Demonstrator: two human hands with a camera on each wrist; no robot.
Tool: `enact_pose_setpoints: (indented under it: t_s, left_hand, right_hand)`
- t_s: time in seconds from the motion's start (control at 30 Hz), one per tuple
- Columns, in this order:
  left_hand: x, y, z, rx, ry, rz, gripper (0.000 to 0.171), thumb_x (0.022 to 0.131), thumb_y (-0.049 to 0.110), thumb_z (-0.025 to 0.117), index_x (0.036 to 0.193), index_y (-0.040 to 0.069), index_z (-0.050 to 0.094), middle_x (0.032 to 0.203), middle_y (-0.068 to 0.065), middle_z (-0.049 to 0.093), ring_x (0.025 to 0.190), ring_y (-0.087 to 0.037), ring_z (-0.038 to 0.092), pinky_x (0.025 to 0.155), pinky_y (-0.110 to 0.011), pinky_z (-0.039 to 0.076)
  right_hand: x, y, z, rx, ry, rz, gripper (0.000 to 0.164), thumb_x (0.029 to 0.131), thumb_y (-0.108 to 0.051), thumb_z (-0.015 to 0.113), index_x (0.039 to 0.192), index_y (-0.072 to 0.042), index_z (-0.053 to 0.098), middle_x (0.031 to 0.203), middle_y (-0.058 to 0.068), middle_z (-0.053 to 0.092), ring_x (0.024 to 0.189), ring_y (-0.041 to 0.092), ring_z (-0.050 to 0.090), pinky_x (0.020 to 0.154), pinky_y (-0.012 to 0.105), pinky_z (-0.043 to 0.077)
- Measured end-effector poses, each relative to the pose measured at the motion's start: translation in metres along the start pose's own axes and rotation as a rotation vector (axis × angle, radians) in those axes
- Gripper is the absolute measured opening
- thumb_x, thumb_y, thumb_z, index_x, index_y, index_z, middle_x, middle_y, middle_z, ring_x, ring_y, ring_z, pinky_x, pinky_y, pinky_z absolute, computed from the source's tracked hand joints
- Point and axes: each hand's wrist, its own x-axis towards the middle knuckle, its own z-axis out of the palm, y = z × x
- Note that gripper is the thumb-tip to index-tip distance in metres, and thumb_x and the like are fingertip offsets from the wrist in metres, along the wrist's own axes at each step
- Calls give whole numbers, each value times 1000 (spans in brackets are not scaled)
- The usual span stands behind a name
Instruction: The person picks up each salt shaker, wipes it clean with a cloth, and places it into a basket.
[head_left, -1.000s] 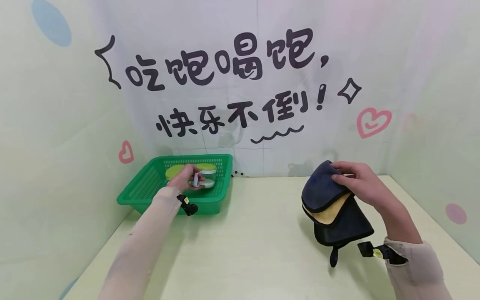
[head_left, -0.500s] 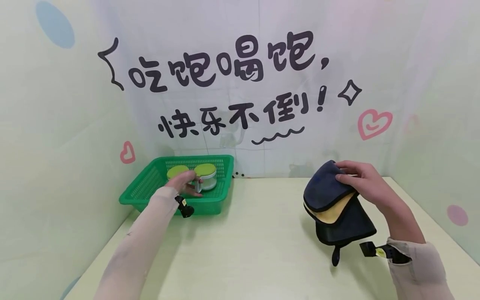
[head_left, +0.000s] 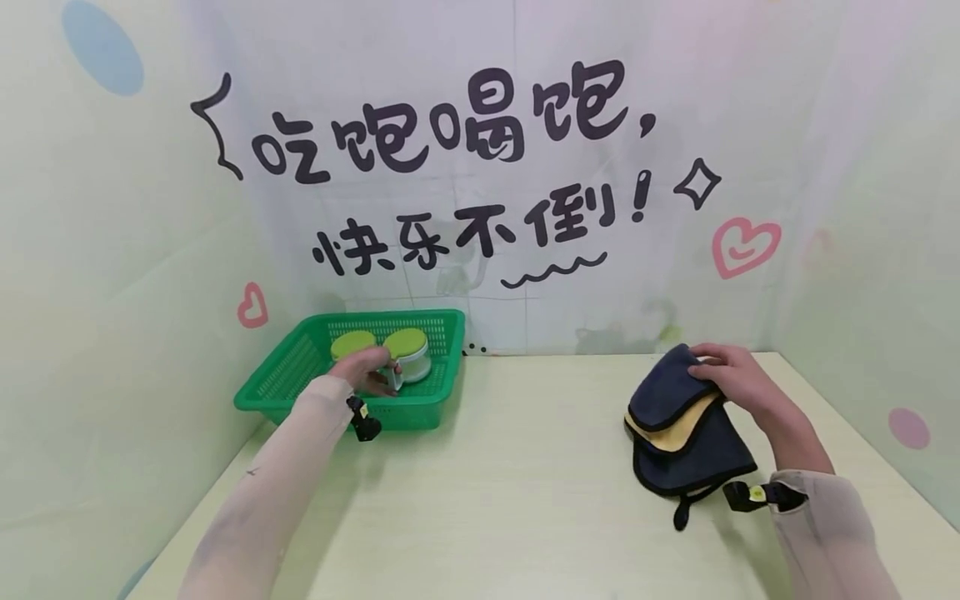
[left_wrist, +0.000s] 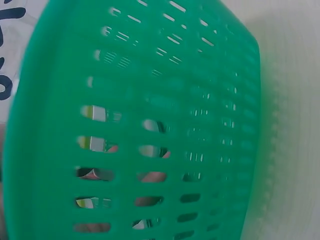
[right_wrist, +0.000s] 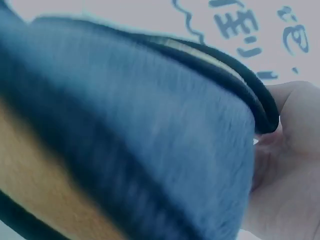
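Observation:
My left hand (head_left: 366, 371) reaches into the green basket (head_left: 416, 414) at the back left. Its thumb and fingers pinch the pale handle of a clear seasoning jar (head_left: 416, 367) with a green lid. A second green-lidded jar (head_left: 352, 342) stands to its left, partly hidden by the hand. At the right, my right hand (head_left: 738, 379) pinches the top of a folded towel (head_left: 671, 392), dark blue outside and yellow inside, with black edging. The towel hangs down to the table, its black loop lowest. In the right wrist view the towel (right_wrist: 165, 125) covers most of the frame.
The pale table (head_left: 510, 467) runs back to a printed curtain (head_left: 487, 317) with large black lettering. Similar light sheets flank both sides. Basket mesh (left_wrist: 170, 100) fills the left wrist view and mostly hides the jars.
My right hand has lowered the towel towards the table and slightly right. My left fingers loosened around the jar's handle, then closed on it again; the jar has shifted a little left.

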Motion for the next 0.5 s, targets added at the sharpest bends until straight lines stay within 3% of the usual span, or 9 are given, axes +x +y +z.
enact_pose_setpoints:
  t_s: [0.07,0.17,0.27,0.37,0.5]
  left_hand:
    - [-1,0,0,17,2,2,34,100,9,30,121,-10,50,130,-30,42,123,-45,49,86,-44,56]
    - [-3,1,0,78,15,6,36,99,10,30,120,-10,52,125,-29,47,116,-44,55,80,-42,58]
    - [-4,2,-1,163,37,19,38,98,13,32,122,-9,53,120,-28,52,104,-41,63,74,-39,59]
    - [-7,3,-3,235,58,39,41,97,15,34,126,-7,52,119,-29,53,95,-39,66,71,-38,59]
    - [-18,6,-8,368,121,85,46,92,18,35,129,-5,48,123,-28,51,98,-39,61,71,-41,59]
  right_hand:
    - [2,11,0,-30,-1,42,53,100,-24,44,140,10,34,132,38,46,101,35,63,73,32,54]
    - [3,28,1,-73,-27,110,50,99,-21,45,135,12,37,121,35,52,83,20,64,66,32,53]
    - [3,44,1,-112,-54,166,48,96,-18,46,130,15,37,112,33,53,73,16,60,60,33,52]
    - [2,55,2,-129,-53,208,53,95,-21,49,130,17,36,116,36,49,80,25,61,62,35,53]
    - [-1,55,0,-210,0,220,60,95,-28,49,131,17,35,128,41,38,101,45,55,70,43,53]
